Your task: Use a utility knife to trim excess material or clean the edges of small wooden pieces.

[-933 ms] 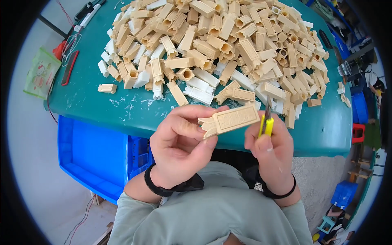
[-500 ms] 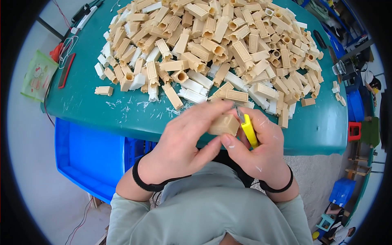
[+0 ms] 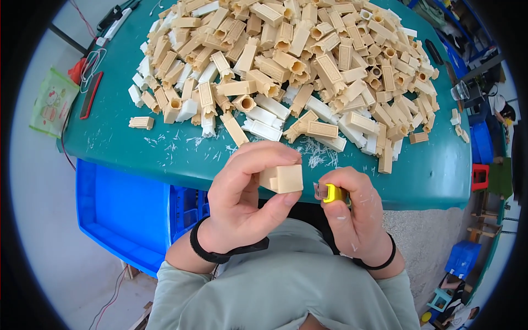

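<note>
Drawn apart, left hand (image 3: 239, 201) grips a boxy, smooth-faced beige piece (image 3: 289, 179), right hand (image 3: 357, 214) a yellow cutter (image 3: 332, 193).

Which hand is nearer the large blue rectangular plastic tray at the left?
Left. The left hand, holding a beige rectangular block, is right of the tray, apart from it; the right hand, holding a yellow-handled knife, is farther right.

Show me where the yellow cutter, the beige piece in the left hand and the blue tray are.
Yellow cutter (image 3: 331, 193): head view, on its yellow body.
Beige piece (image 3: 290, 179): head view, on its squared end.
Blue tray (image 3: 129, 203): head view, on its inner floor.
</note>
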The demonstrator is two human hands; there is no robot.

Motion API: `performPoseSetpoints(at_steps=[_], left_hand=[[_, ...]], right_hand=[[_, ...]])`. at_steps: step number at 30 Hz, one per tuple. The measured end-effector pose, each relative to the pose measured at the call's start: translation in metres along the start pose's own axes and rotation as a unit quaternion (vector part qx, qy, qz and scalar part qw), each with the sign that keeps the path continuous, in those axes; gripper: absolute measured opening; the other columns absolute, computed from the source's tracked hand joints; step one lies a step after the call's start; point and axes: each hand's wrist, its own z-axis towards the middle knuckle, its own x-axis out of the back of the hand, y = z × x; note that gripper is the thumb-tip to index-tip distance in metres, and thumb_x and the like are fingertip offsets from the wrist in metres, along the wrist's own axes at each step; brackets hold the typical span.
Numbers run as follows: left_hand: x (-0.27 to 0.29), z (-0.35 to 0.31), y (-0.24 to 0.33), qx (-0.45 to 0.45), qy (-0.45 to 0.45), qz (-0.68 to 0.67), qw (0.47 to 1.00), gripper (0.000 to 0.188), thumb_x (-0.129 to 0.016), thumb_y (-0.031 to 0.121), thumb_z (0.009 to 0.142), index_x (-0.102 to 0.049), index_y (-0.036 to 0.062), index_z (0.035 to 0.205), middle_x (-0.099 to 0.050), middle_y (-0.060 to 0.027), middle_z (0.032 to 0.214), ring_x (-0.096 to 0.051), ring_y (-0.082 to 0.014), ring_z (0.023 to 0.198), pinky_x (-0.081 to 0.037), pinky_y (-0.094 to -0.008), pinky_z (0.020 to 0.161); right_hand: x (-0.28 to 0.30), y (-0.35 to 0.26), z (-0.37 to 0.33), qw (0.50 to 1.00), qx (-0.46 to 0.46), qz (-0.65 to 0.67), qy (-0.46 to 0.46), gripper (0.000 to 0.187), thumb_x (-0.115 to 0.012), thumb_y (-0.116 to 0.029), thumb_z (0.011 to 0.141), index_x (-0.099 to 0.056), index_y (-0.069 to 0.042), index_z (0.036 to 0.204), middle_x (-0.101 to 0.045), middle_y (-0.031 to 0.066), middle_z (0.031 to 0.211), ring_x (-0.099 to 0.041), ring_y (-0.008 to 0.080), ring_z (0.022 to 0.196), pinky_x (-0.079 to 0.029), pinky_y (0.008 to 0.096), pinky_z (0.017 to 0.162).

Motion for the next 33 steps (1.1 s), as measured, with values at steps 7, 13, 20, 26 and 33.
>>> performPoseSetpoints(at_steps=[7, 13, 20, 26, 33], left_hand=[[0.0, -0.004, -0.001, -0.024, 0.039, 0.007, 0.999, 0.04, -0.064, -0.003, 0.065, -0.048, 0.0002, 0.101, -0.053, -0.0141, 0.1, -0.053, -0.021, 0.088, -0.043, -0.0283, 0.075], [0.002, -0.004, -0.003, -0.067, 0.032, 0.033, 0.997, 0.042, -0.067, -0.003, 0.063, -0.047, 0.0014, 0.099, -0.053, -0.0164, 0.098, -0.054, -0.0196, 0.085, -0.044, -0.0272, 0.071], [0.001, -0.005, -0.002, -0.068, 0.039, 0.049, 0.996, 0.043, -0.068, -0.002, 0.062, -0.048, 0.0021, 0.099, -0.053, -0.0173, 0.097, -0.054, -0.0189, 0.083, -0.044, -0.0262, 0.069], [-0.001, -0.006, -0.002, -0.067, 0.041, 0.048, 0.996, 0.043, -0.07, -0.001, 0.061, -0.048, 0.0026, 0.098, -0.053, -0.0167, 0.096, -0.054, -0.0185, 0.083, -0.044, -0.0255, 0.069], [0.001, -0.006, -0.002, -0.072, 0.029, 0.047, 0.996, 0.043, -0.07, -0.002, 0.062, -0.048, 0.0029, 0.098, -0.053, -0.0156, 0.095, -0.054, -0.0184, 0.082, -0.044, -0.0255, 0.069]], right_hand=[[0.002, -0.006, 0.004, 0.997, 0.018, -0.074, -0.004, 0.022, -0.06, -0.022, 0.079, -0.051, -0.003, 0.088, -0.054, 0.0077, 0.067, -0.05, 0.0213, 0.051, -0.04, 0.0287, 0.046], [-0.002, -0.01, 0.007, 0.993, 0.009, -0.12, 0.006, 0.023, -0.064, -0.023, 0.075, -0.051, -0.004, 0.076, -0.052, 0.0072, 0.06, -0.048, 0.0227, 0.047, -0.038, 0.029, 0.043], [-0.001, -0.014, 0.009, 0.989, 0.001, -0.149, 0.001, 0.026, -0.066, -0.025, 0.073, -0.051, -0.003, 0.074, -0.051, 0.0073, 0.06, -0.049, 0.0227, 0.047, -0.038, 0.0295, 0.042], [-0.002, -0.013, 0.008, 0.985, 0.015, -0.169, 0.015, 0.027, -0.067, -0.026, 0.073, -0.051, -0.004, 0.072, -0.049, 0.0068, 0.059, -0.048, 0.0221, 0.046, -0.037, 0.0294, 0.041], [-0.002, -0.012, 0.006, 0.982, 0.024, -0.185, 0.017, 0.028, -0.067, -0.027, 0.073, -0.05, -0.004, 0.071, -0.047, 0.0064, 0.057, -0.046, 0.0218, 0.045, -0.035, 0.0295, 0.039]])
